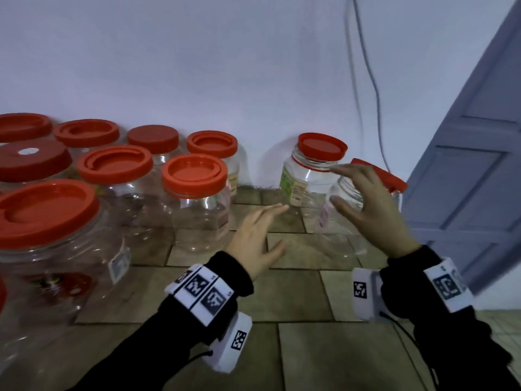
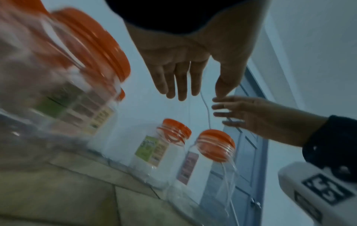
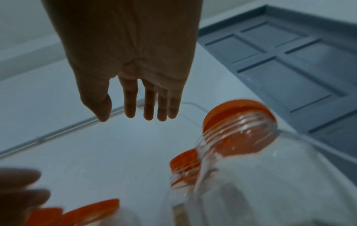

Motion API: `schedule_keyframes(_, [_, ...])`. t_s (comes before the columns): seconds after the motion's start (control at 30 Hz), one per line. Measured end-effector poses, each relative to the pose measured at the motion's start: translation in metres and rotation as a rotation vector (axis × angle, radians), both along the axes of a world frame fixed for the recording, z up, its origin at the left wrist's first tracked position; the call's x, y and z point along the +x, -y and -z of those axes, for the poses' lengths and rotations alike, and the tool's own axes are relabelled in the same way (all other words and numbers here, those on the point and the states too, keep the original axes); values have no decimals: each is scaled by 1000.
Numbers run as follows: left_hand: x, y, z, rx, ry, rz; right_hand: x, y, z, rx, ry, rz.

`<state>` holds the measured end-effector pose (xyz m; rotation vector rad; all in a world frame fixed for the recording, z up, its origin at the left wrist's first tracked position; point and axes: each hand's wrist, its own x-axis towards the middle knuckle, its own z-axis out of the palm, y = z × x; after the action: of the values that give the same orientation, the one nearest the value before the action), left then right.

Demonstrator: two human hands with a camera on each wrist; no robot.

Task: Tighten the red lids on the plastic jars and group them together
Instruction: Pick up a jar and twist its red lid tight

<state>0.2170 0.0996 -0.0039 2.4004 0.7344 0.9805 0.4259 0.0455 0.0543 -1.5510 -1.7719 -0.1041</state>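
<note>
Several clear plastic jars with red lids stand grouped at the left on the tiled surface. Two more stand apart at the right: a green-labelled jar by the wall and a nearer jar whose red lid sits tilted. My right hand hovers open over the nearer jar's neck without gripping it; in the left wrist view the right hand is above that lid. My left hand reaches open towards the nearer jar, holding nothing. The right wrist view shows the right hand empty, beside the lid.
A blue-grey panelled door stands close behind the right-hand jars. A cable hangs down the white wall. Bare tiles lie between the left group and the two right jars.
</note>
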Motion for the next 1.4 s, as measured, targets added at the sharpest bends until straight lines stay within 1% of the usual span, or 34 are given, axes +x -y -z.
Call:
schedule_keyframes(0.13, [48, -13, 0, -92, -107, 60, 45, 8, -13, 93, -4, 111])
schedule_keyframes(0.23, [85, -25, -4, -163, -138, 46, 78, 5, -14, 31, 17, 233])
schedule_keyframes(0.33, [118, -40, -5, -244, -202, 7, 104, -2, -6, -78, 4, 296])
schedule_keyframes(0.43, [140, -51, -3, -326, -203, -7, 117, -8, 4, -111, -3, 310])
schedule_keyframes(0.53, [153, -59, 3, -461, -170, 10, 120, -10, 11, -74, -17, 289])
schedule_keyframes(0.6, [158, -62, 9, -550, -140, 22, 121, -10, 14, -39, -57, 273])
schedule_keyframes(0.7, [159, -61, 16, -563, -108, 5, 121, -9, 15, 34, -113, 268])
schedule_keyframes(0.83, [146, -52, 18, -549, -10, -12, 114, -5, 11, 129, -194, 257])
schedule_keyframes(0.9, [130, -43, 17, -566, 39, 1, 107, -1, 5, 190, -246, 249])
schedule_keyframes(1.0, [97, -28, 12, -606, 101, 52, 95, 12, -7, 340, -301, 228])
schedule_keyframes(1.07, [73, -20, 6, -582, 102, 85, 89, 20, -16, 399, -378, 177])
schedule_keyframes(1.13, [46, -12, -1, -528, 76, 95, 81, 28, -24, 411, -461, 90])
schedule_keyframes(1.2, [21, -3, -6, -450, 34, 81, 67, 34, -29, 383, -560, 4])
schedule_keyframes(1.27, [-2, 4, -7, -394, 7, 66, 49, 36, -24, 316, -680, -68])
schedule_keyframes(1.33, [-22, 10, -7, -367, 13, 56, 30, 35, -10, 210, -810, -122])
schedule_keyframes(1.4, [-41, 19, -10, -330, 15, 42, 10, 30, 9, 41, -926, -155])
